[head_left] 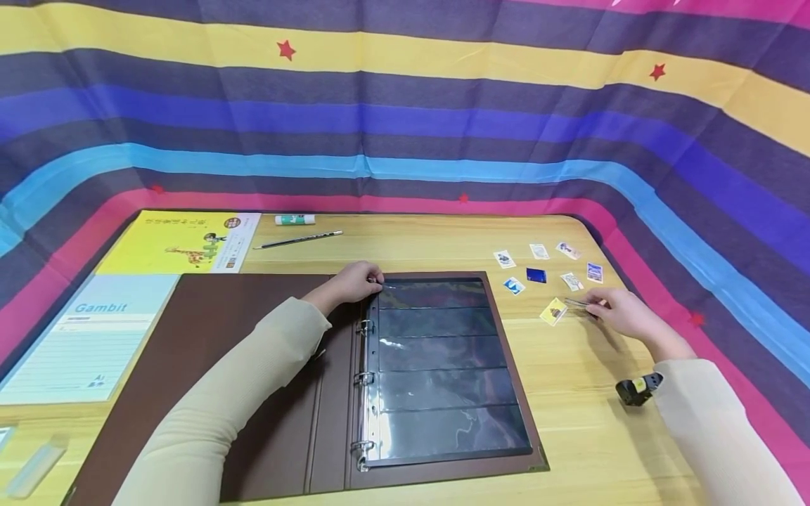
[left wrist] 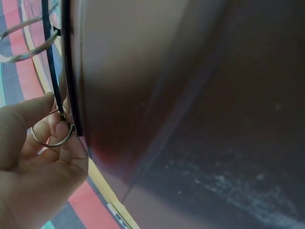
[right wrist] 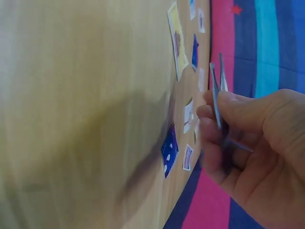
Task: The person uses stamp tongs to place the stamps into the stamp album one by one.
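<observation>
Presently, right hand (head_left: 623, 313): a pair of tweezers (right wrist: 215, 93) is pinched between thumb and curled fingers; the two metal tips are held apart, with nothing seen between them.
Yellow stamp (head_left: 553, 311): laid flat on the tabletop (head_left: 582, 450), just beside the tweezer tips; of all the stamps it is set farthest from the far edge.
Other stamps: scattered toward the tabletop's far right corner; among them a dark blue stamp (head_left: 536, 275), a blue-and-white stamp (head_left: 515, 285) near the binder and a purplish stamp (head_left: 595, 273) near the right edge.
Left hand (head_left: 351, 282): thumb and fingers are closed together on the black page (head_left: 443, 351) at its upper inner corner, by the top ring; the exact contact is partly hidden.
Binder (head_left: 221, 309): spread open, brown, across the middle of the tabletop; the clear-pocketed page is carried on its right side, beside metal rings (head_left: 363, 379).
Stationery: a glue stick (head_left: 294, 220) and a pencil (head_left: 297, 239) are placed by the far edge; the far left corner is covered by a yellow booklet (head_left: 177, 242), and a Gambit pad (head_left: 82, 337) is set along the left edge.
Backdrop: a striped cloth (head_left: 411, 116) is hung beyond the far edge.
</observation>
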`<state>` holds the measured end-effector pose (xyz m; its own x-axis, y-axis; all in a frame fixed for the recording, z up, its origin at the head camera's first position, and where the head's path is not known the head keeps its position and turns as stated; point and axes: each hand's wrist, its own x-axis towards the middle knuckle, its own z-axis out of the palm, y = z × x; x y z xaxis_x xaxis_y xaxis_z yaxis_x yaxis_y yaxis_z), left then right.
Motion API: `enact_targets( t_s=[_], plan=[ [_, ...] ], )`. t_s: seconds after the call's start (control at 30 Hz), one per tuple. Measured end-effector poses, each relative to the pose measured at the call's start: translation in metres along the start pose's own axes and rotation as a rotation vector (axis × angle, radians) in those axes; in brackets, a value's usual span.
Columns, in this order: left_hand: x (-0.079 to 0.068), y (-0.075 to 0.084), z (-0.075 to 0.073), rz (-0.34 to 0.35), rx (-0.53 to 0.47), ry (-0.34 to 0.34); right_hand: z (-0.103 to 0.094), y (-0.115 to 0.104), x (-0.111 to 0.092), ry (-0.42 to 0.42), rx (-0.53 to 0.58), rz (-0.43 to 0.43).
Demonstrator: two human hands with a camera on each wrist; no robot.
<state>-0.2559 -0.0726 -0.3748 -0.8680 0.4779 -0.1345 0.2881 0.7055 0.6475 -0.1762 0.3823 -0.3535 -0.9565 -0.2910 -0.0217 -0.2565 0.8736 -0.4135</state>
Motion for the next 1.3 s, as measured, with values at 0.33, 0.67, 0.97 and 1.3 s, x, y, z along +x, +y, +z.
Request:
enact_targets(
  t_s=[0.33, 0.67, 0.97, 1.3],
  plan=[
    [0.002, -0.004, 0.001, -0.032, -0.091, -0.017, 0.004, 0.012, 0.022, 0.027, -0.101, -0.039],
    [0.004, -0.003, 0.0, -0.049, -0.138, -0.014, 0.001, 0.013, 0.036, -0.008, -0.126, -0.025],
    [0.004, -0.001, 0.001, -0.047, -0.175, -0.015, -0.002, 0.007, 0.036, -0.079, -0.132, -0.046],
    [0.004, -0.001, 0.0, -0.099, -0.198, -0.005, -0.01, -0.011, 0.036, 0.051, -0.144, -0.113]
  ],
)
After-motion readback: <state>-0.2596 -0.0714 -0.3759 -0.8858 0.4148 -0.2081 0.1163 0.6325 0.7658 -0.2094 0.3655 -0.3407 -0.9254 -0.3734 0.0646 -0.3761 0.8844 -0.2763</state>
